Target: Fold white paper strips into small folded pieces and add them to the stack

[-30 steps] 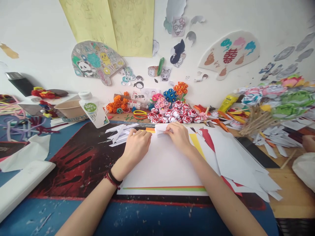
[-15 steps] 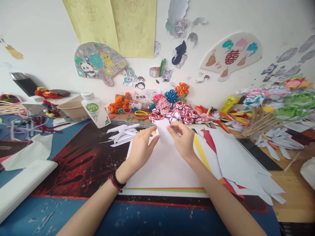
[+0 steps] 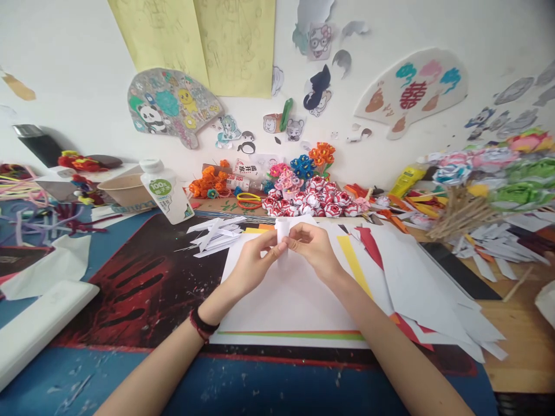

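A small piece of white paper (image 3: pixel 282 230), curled into an upright tube, is held between both hands above the stack of paper sheets. My left hand (image 3: pixel 259 257) closes on its left side, thumb in front. On the other side, the thumb and fingers of my right hand (image 3: pixel 315 247) pinch it, the two thumbs nearly meeting. Beneath them lies a large white sheet (image 3: pixel 286 306), with orange and green sheet edges showing at its near side. White paper strips (image 3: pixel 217 236) are heaped left of my left hand.
A white bottle (image 3: pixel 167 193) stands at the back left. Red-and-white paper flowers (image 3: pixel 318 199) line the back by the wall. More white sheets (image 3: pixel 427 283) lie at right, near a black strip (image 3: pixel 459 270). A long white case (image 3: pixel 43 326) sits at left.
The white paper piece was flatter and wider between my hands; now it is curled into a narrow tube. My hands have come closer together.
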Demonstrator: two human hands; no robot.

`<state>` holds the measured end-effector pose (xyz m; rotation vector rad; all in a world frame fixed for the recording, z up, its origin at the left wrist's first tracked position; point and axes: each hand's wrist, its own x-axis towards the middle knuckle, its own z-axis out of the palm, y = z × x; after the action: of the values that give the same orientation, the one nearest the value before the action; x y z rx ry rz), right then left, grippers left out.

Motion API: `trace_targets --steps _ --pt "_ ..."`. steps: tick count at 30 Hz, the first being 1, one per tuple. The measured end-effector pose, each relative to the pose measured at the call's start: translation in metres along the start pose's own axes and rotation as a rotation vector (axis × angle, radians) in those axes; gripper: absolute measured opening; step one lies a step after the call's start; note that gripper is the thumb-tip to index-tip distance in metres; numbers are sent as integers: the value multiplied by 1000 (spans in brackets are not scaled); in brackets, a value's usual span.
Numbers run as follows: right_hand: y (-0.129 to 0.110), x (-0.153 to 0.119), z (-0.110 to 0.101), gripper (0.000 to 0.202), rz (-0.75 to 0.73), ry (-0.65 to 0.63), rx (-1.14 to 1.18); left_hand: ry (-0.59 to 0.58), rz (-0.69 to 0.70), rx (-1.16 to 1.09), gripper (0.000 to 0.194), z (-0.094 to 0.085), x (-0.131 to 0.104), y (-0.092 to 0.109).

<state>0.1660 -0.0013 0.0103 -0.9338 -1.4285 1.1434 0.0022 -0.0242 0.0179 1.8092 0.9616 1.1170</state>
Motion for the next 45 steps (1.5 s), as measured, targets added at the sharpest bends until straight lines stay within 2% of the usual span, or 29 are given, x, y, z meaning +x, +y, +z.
trace_targets --steps 3,6,12,15,18,21,30,45 --pt "2 0 -2 38 -30 66 -75 -36 -14 -24 35 0 -1 -3" --pt "1 1 -3 43 -21 70 -70 -43 -36 -9 35 -1 -1 -7" --pt "-5 -1 -2 30 3 61 -53 -40 -65 176 36 -2 -2 -7" --pt "-6 -3 -1 29 23 56 -28 43 -62 269 30 -2 -3 -5" --pt "-6 -4 -1 30 56 59 13 164 -44 251 25 0 -2 -4" --pt "-5 -4 0 30 80 48 28 216 -46 212 24 0 -2 -4" --pt "-8 -6 1 26 61 6 21 219 -107 105 21 1 -3 -3" --pt "-11 -6 -4 23 51 -37 26 215 -31 246 18 -1 -5 5"
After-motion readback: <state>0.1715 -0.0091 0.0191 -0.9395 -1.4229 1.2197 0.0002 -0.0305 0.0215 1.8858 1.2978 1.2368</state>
